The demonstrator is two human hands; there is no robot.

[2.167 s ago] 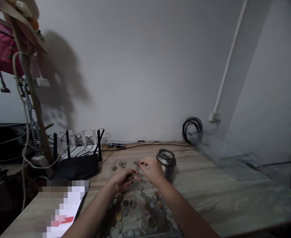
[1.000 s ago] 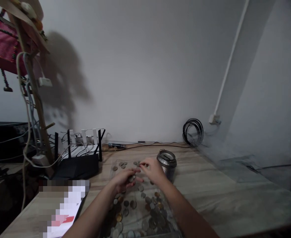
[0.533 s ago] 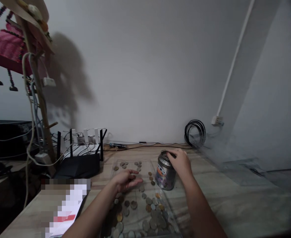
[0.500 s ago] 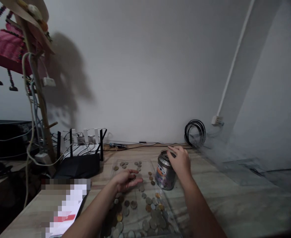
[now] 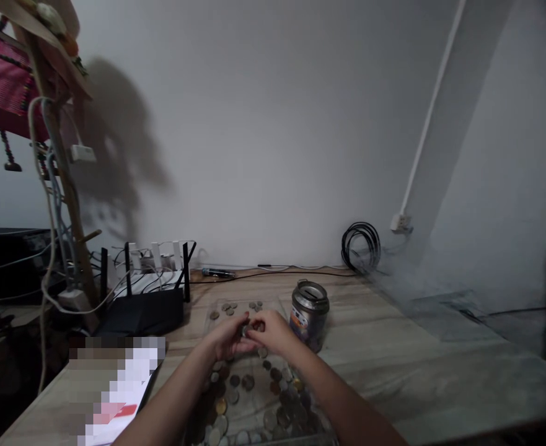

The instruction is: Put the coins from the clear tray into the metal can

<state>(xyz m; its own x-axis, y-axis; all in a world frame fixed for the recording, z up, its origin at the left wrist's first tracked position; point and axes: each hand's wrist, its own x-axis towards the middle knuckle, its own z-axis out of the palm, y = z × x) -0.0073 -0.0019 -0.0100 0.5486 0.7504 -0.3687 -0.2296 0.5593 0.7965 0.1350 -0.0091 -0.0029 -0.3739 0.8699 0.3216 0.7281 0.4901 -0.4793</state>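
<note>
My left hand point(image 5: 226, 339) is cupped palm up over the clear plastic tray point(image 5: 295, 441), its fingers curled around a few coins point(image 5: 245, 331). Against it, my right hand point(image 5: 275, 333) has its thumb and fingertips pinched on a coin at the left palm; the fingers partly hide it. Right of my hands, a silvery coin bank point(image 5: 308, 317) shaped like a can stands upright, with a slot in its lid and a colourful printed side. Silver and gold-coloured loose coins point(image 5: 234, 396) lie scattered in the tray below my wrists, and small groups lie at its far end.
On the left stand a black router point(image 5: 145, 310) with antennas and a bright-screened, partly pixelated device point(image 5: 128, 396). A coiled black cable point(image 5: 361, 246) leans at the wall. Behind the tray lies a dark pen-like object point(image 5: 218, 272). A wooden stand point(image 5: 70, 198) carries cables, a hat and a pink bag.
My right hand has left the lid of the coin bank and moved left to meet my left hand, which has curled its fingers. The view has shifted slightly.
</note>
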